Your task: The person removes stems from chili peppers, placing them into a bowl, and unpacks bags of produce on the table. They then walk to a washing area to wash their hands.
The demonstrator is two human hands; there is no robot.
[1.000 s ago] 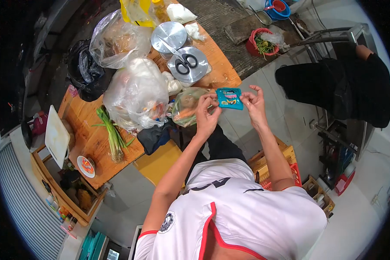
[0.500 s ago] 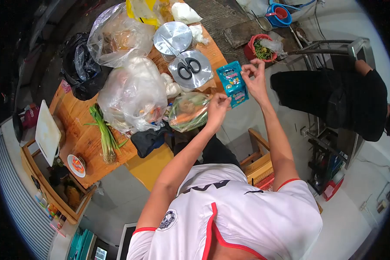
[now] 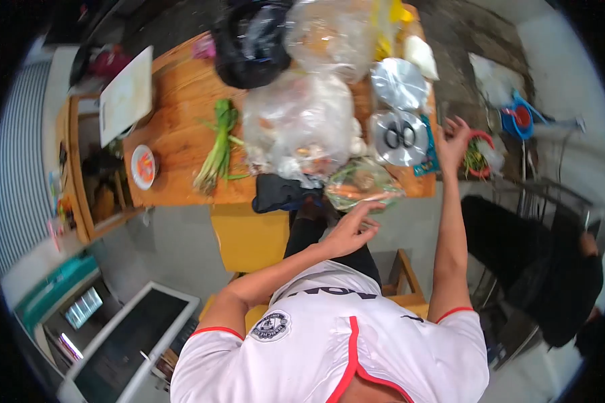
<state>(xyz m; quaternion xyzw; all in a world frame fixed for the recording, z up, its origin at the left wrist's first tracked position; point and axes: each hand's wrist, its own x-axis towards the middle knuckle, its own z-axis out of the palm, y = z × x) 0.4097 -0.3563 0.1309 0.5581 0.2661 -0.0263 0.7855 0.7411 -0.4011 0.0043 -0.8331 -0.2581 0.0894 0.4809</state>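
Observation:
My left hand (image 3: 353, 234) hovers just in front of a clear bag of carrots and green vegetables (image 3: 361, 185), fingers stretched out and holding nothing. At the table's right edge lies a teal printed packet (image 3: 426, 151). My right hand (image 3: 454, 144) is right beside it with its fingers apart; whether a fingertip touches the packet I cannot tell. Black-handled scissors (image 3: 400, 135) rest on a round metal lid (image 3: 391, 152), left of the packet. A second round metal lid (image 3: 398, 82) is behind it.
A large clear plastic bag (image 3: 299, 124) and a black bag (image 3: 252, 47) crowd the wooden table (image 3: 181, 101). Green onions (image 3: 218, 148), a bowl (image 3: 144, 166) and a white cutting board (image 3: 126, 97) are to the left. Another person in dark clothing (image 3: 531, 255) is at the right.
The teal packet, held between both hands before, now lies at the table edge. My hands have moved apart, the left back toward my body. The camera view has turned.

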